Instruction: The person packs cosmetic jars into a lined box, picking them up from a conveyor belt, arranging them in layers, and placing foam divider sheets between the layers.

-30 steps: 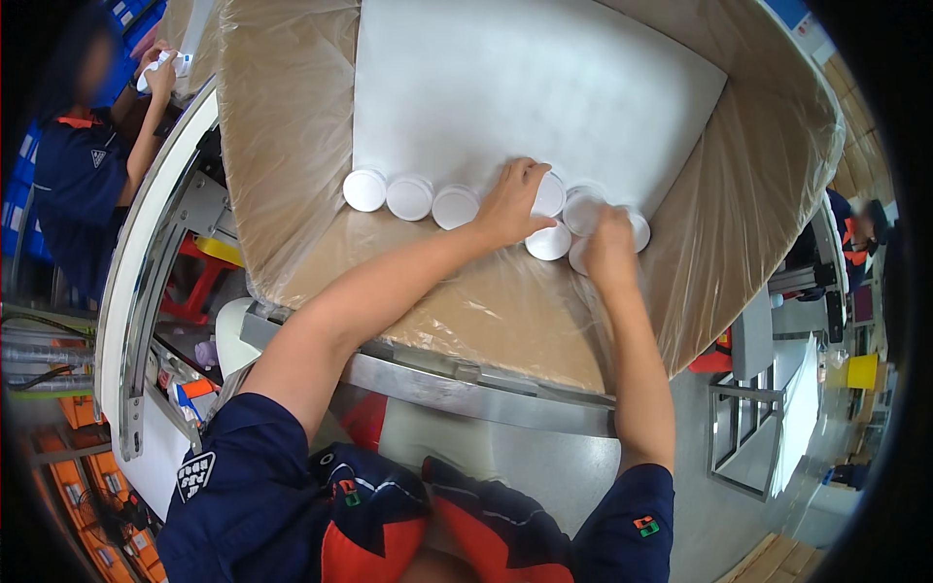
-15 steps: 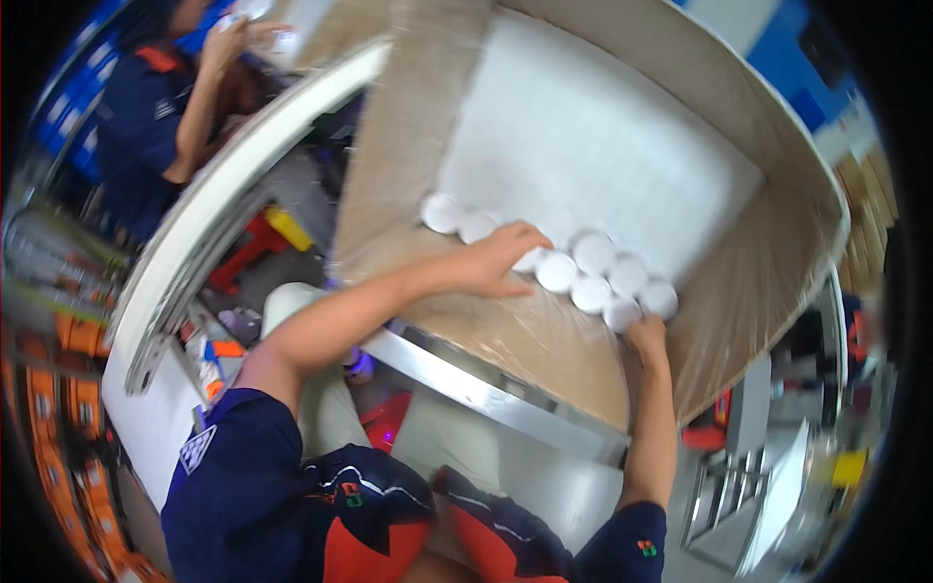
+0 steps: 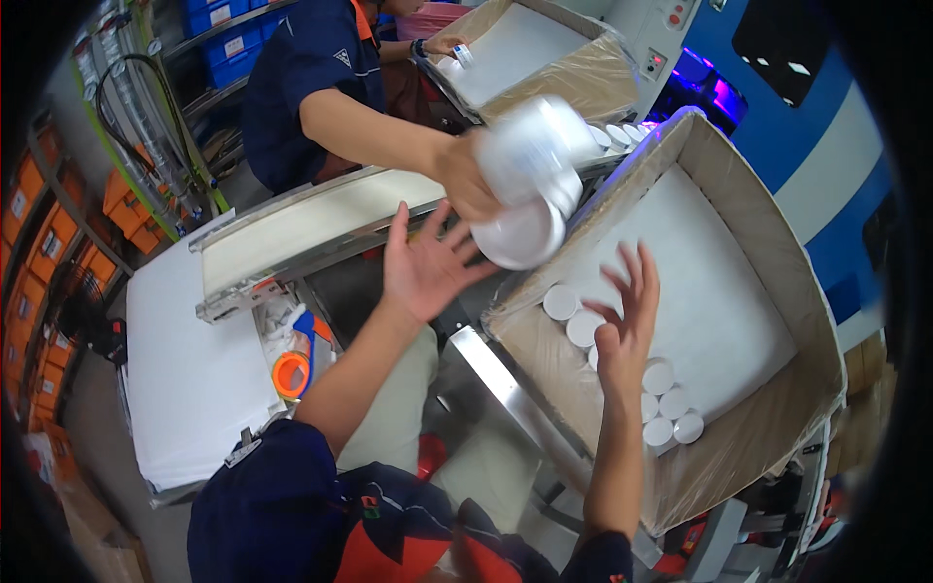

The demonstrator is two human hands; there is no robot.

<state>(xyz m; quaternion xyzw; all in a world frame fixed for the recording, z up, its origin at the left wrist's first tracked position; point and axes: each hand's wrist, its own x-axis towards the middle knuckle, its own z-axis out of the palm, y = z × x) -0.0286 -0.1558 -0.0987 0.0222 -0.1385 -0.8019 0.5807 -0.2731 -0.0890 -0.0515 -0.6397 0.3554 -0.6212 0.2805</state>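
A co-worker's hand (image 3: pixel 468 175) reaches in from the left with a bundle of white round tubs (image 3: pixel 520 233), smeared by motion. Beside the lowest tub, my left hand (image 3: pixel 428 264) is palm up with its fingers spread and nothing in it; whether a fingertip touches the tub I cannot tell. Over the near side of a lined cardboard box (image 3: pixel 748 243), my right hand (image 3: pixel 627 321) is raised, empty, with fingers apart. Below it, several white round pieces (image 3: pixel 671 403) lie in a cluster along the box's near wall, partly hidden by my hand and forearm.
A cream conveyor (image 3: pixel 311 228) runs between me and the co-worker (image 3: pixel 301 97). A metal rail (image 3: pixel 515 389) borders the box's near side. At the left is a white table (image 3: pixel 194 360) with an orange tape roll (image 3: pixel 290 374) near it. Another lined box (image 3: pixel 525 49) stands behind.
My view has swung left. Both my hands have come up off the white round pieces and opened. The co-worker's arm has come in close with white tubs.
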